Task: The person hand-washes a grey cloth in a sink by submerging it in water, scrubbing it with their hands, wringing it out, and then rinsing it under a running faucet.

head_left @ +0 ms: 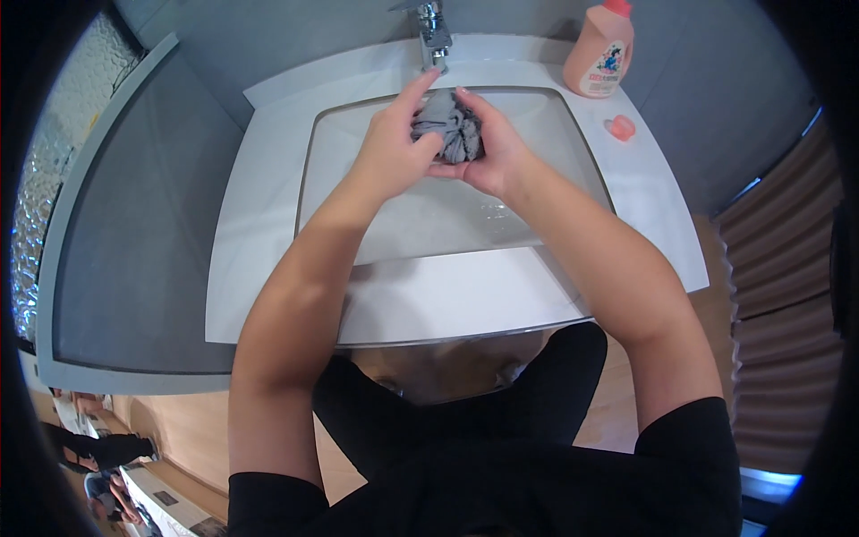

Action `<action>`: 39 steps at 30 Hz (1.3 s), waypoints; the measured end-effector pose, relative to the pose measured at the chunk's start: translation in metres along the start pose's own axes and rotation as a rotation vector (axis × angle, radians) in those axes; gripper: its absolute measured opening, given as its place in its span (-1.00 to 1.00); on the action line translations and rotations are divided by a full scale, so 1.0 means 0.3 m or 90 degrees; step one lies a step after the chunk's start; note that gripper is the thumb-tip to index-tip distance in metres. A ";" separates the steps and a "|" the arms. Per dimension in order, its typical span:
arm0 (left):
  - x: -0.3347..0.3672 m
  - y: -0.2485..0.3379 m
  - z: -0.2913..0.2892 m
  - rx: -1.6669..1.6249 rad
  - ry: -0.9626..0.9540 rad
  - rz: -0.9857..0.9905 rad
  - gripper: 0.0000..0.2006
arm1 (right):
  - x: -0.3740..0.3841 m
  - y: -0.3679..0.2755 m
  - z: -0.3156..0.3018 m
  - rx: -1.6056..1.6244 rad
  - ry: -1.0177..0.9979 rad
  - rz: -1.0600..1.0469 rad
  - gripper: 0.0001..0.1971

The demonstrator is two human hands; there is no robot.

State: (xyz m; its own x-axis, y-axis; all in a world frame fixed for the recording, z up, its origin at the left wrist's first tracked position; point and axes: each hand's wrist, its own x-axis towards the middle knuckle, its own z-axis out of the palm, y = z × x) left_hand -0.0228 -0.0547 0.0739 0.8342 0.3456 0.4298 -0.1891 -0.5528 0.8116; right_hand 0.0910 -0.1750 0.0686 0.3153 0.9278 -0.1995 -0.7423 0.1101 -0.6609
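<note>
A bunched-up grey cloth (450,125) is held between my two hands over the far part of the white sink basin (429,224). My left hand (400,143) grips its left side, thumb pressed on the front and index finger stretched forward toward the faucet (435,43). Cupped around the right side of the cloth is my right hand (497,154), its thumb along the cloth's far right edge. Some fingers of both hands are hidden under the cloth. Shiny glints show on the basin floor, just below my right wrist.
A pink bottle (598,58) with a red cap stands at the counter's far right corner. Nearer lies a small pink cap or cup (621,128). White counter (255,206) surrounds the basin. A grey framed panel (148,233) stands at the left, a pleated brown curtain (787,295) at the right.
</note>
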 end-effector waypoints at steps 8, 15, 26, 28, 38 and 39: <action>0.008 0.010 0.028 0.411 0.016 0.322 -0.32 | 0.015 0.018 -0.033 0.061 0.036 -0.089 -0.62; 0.044 -0.104 -0.054 -0.153 0.191 -0.076 -0.39 | 0.052 -0.053 -0.086 0.192 -0.053 -0.003 -0.62; 0.063 -0.115 -0.051 -0.699 0.126 -0.278 -0.58 | 0.037 0.011 -0.052 0.023 -0.207 0.075 -0.46; 0.077 -0.142 -0.080 -0.682 0.215 -0.299 -0.66 | 0.049 0.013 -0.066 -0.179 -0.158 0.114 -0.43; 0.080 -0.119 -0.057 -0.348 0.397 -0.253 -0.65 | -0.007 0.060 0.028 -0.313 -0.029 -0.008 -0.22; 0.077 -0.107 -0.039 -0.252 0.427 -0.258 -0.62 | -0.007 0.070 0.027 -0.381 -0.051 -0.006 -0.19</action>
State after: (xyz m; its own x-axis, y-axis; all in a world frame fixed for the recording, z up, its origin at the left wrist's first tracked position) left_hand -0.0034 -0.0200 0.0623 0.4197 0.8998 0.1195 -0.2137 -0.0300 0.9764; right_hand 0.0700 -0.1717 0.0610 0.2576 0.9542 -0.1518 -0.2704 -0.0797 -0.9595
